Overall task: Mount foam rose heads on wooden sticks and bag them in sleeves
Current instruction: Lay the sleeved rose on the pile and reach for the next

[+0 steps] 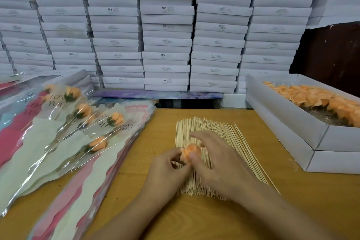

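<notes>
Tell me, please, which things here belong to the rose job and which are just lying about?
Job: rose head held by left hand and right hand; sticks; box of rose heads; sleeves; bagged roses.
Lying about: stacked white boxes; patterned sheet.

"LOVE YOU" is printed on the clear sleeves (56, 101); "SGS" marks the stacked white boxes (165, 8).
</notes>
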